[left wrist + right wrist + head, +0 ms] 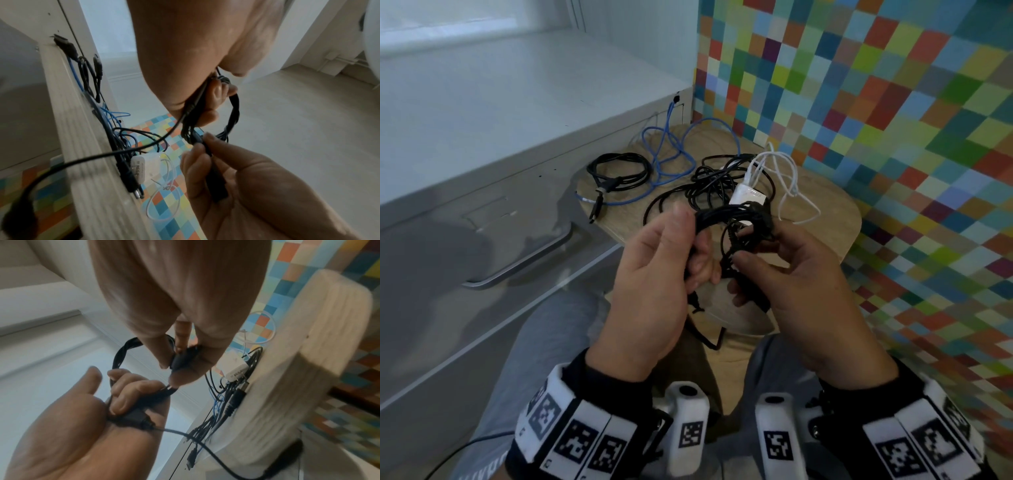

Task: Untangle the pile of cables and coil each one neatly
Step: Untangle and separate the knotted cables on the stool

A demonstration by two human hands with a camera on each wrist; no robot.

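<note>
left hand (654,281): fingers curled around black cable coil (736,219) | right hand (798,284): fingers pinch same coil, above wooden stool (822,205)

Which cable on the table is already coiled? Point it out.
The black cable at the table's far left, beside the blue cable. It lies in a tidy loop; the other black cables are a tangle.

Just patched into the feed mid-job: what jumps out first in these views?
Front and centre, the left hand and right hand both grip a black cable coil, held up above the near edge of the small wooden table. Behind it on the table lie a loose blue cable, a coiled black cable at the left, and a white charger with its white cord trailing right. The bright multicoloured checkered wall fills the right side.
</note>
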